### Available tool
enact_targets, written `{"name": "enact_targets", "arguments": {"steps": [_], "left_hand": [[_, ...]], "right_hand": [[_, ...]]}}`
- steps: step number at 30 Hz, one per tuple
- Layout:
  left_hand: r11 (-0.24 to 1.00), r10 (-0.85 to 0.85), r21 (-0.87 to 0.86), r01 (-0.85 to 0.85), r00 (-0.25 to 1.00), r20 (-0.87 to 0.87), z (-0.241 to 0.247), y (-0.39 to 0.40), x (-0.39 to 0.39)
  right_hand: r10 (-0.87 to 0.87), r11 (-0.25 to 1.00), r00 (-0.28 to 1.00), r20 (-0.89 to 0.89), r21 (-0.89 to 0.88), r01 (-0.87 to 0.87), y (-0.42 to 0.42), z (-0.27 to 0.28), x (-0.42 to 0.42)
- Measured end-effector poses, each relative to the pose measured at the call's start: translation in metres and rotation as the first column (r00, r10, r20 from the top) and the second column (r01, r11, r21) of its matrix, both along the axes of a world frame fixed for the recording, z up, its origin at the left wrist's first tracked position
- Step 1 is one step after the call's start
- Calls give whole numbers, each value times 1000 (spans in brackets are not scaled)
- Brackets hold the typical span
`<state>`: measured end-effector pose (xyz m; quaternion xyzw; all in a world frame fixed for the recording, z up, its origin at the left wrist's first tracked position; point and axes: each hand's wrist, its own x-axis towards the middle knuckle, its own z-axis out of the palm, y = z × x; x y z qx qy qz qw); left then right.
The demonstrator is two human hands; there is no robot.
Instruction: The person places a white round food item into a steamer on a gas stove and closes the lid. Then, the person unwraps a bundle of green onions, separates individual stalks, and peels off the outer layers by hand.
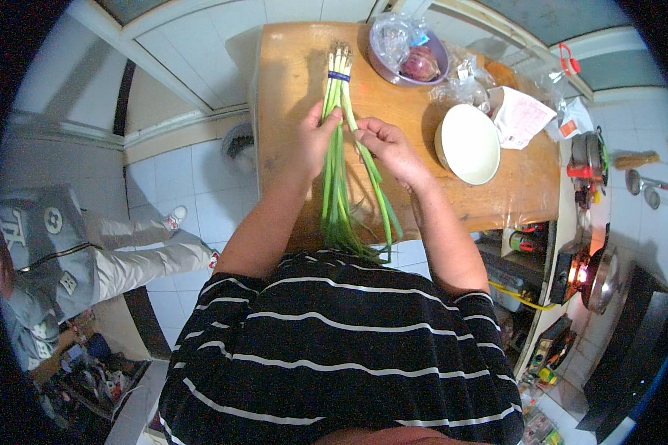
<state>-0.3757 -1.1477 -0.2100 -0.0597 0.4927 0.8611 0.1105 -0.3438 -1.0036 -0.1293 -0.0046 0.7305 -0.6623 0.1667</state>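
A bunch of green onions lies over the wooden table, roots towards the far edge, with a blue band around the white stems. My left hand grips the bunch below the band, thumb on top. With its thumb and fingers, my right hand holds one or a few stalks spread to the right of the others. The green tips hang at the near table edge, by my striped shirt. A cream-white bowl is to the right of my right hand.
On the wooden table, a purple bowl holds a red onion and a plastic bag. Plastic bags and a printed paper lie at the right. A pan is beside a glowing burner. Another person is at the left.
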Motion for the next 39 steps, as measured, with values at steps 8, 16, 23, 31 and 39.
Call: {"name": "enact_targets", "arguments": {"steps": [8,16,23,31,39], "left_hand": [[990,-138,46,133,984,116,22,-2,9],[986,-166,-24,166,986,23,36,8,19],[973,-179,-146,177,984,-5,37,8,27],[972,-88,-219,78,995,-36,26,12,27],[949,-180,-269,163,983,-39,19,11,30]], "right_hand": [[-111,871,881,-461,382,310,-7,11,-31],[213,690,754,-621,642,334,-2,21,-54],[475,380,788,-392,899,218,8,29,-67],[464,491,788,-405,858,152,8,28,-63],[579,320,741,-340,931,177,15,24,-66]]}}
